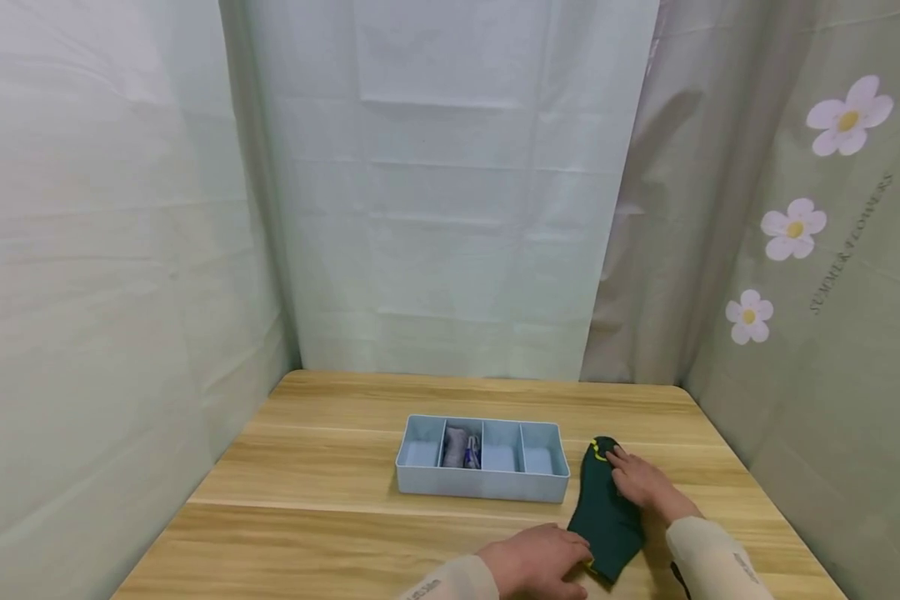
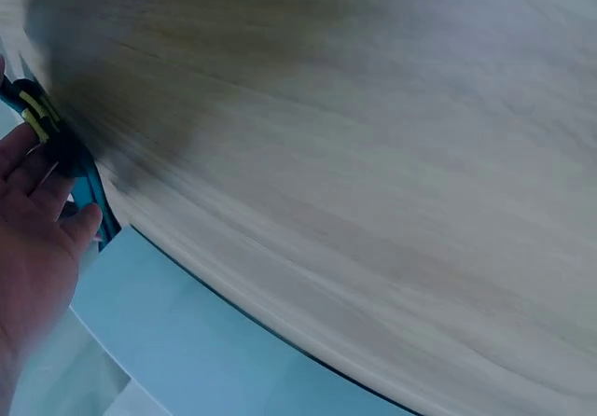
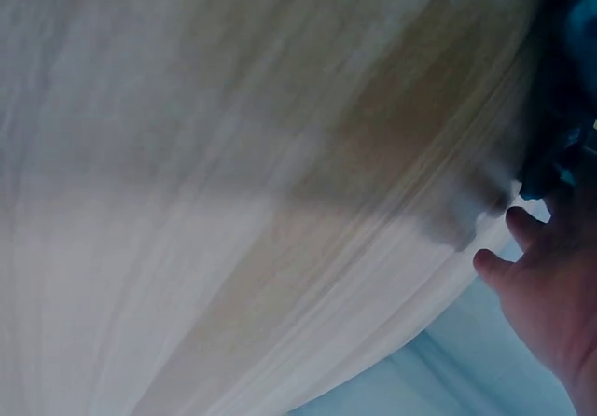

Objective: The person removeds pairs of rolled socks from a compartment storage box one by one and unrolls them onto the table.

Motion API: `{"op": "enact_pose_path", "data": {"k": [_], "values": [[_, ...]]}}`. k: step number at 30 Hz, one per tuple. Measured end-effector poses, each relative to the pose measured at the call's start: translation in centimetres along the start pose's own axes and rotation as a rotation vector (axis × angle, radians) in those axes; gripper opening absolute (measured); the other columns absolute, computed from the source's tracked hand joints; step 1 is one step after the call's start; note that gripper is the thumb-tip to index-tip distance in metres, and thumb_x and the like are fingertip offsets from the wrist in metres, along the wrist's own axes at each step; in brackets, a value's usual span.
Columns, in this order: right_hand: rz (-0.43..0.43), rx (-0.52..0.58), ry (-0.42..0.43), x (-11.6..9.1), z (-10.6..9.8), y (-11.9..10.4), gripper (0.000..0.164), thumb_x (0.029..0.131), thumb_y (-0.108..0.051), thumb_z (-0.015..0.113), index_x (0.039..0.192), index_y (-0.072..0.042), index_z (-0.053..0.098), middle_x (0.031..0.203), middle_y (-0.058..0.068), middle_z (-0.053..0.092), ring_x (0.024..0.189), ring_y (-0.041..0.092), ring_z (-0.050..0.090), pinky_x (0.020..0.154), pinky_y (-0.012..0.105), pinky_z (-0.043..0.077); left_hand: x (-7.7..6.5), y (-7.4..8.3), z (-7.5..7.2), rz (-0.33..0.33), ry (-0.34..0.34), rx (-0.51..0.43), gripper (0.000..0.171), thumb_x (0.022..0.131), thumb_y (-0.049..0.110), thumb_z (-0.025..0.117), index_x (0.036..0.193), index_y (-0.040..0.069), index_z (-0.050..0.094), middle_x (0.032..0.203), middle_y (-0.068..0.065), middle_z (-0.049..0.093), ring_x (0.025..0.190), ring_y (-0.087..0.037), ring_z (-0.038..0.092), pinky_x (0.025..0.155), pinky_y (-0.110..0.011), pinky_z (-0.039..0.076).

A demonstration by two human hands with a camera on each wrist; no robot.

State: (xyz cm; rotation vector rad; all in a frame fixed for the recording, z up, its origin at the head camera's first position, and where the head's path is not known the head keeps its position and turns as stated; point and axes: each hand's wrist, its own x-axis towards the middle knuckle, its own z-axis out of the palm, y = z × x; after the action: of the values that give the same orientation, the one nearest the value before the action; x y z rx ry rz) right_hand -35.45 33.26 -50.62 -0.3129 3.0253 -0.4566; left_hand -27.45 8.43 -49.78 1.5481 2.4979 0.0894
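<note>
A dark green sock (image 1: 606, 517) with yellow marks at its far end lies flat on the table, just right of the tray. My right hand (image 1: 642, 483) rests on the sock's far part with fingers extended. At the sock's near left edge, the fingertips of my left hand (image 1: 537, 560) touch the fabric, the thumb apart from them. In the left wrist view the left hand (image 2: 37, 239) is beside the dark sock (image 2: 79, 173) and its yellow stripes. The right wrist view shows the right hand (image 3: 550, 285) at the dark fabric, partly cut off by the frame edge.
A light blue divided tray (image 1: 480, 483) stands left of the sock. One of its compartments holds a grey rolled cloth (image 1: 455, 447) and a blue-and-white rolled piece (image 1: 472, 452). Hanging curtains (image 1: 450, 250) surround the wooden table (image 1: 307, 517) at the back and sides.
</note>
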Motion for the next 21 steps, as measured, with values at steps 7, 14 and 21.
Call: {"op": "enact_pose_path", "data": {"k": [7,14,21], "values": [[0.017,-0.062,0.008,-0.4,0.0,0.1,0.045,0.105,-0.022,0.038,0.140,0.003,0.051,0.147,0.032,0.040,0.131,0.057,0.034,0.100,0.074,0.026,-0.9,-0.2,-0.5,0.000,0.037,-0.007,0.035,0.098,0.039,0.060,0.126,0.019,0.064,0.125,0.013,0.060,0.115,0.001,0.054,0.101,-0.023,0.041],[-0.028,-0.116,0.083,-1.4,-0.2,0.5,0.042,0.104,-0.026,0.046,0.135,-0.001,0.058,0.138,0.030,0.050,0.126,0.054,0.042,0.099,0.072,0.029,-1.1,-0.5,-0.5,0.007,0.066,0.025,0.034,0.097,0.039,0.060,0.123,0.018,0.064,0.112,0.013,0.060,0.099,0.003,0.056,0.091,-0.014,0.041],[-0.127,-0.113,0.322,-1.8,0.3,-0.3,0.028,0.097,-0.013,0.059,0.119,0.003,0.068,0.124,0.028,0.058,0.114,0.048,0.055,0.095,0.062,0.042,-1.5,-1.1,-0.3,-0.011,0.132,0.082,0.039,0.097,0.043,0.059,0.128,0.019,0.064,0.122,0.008,0.059,0.107,-0.001,0.055,0.093,-0.016,0.042]]}}
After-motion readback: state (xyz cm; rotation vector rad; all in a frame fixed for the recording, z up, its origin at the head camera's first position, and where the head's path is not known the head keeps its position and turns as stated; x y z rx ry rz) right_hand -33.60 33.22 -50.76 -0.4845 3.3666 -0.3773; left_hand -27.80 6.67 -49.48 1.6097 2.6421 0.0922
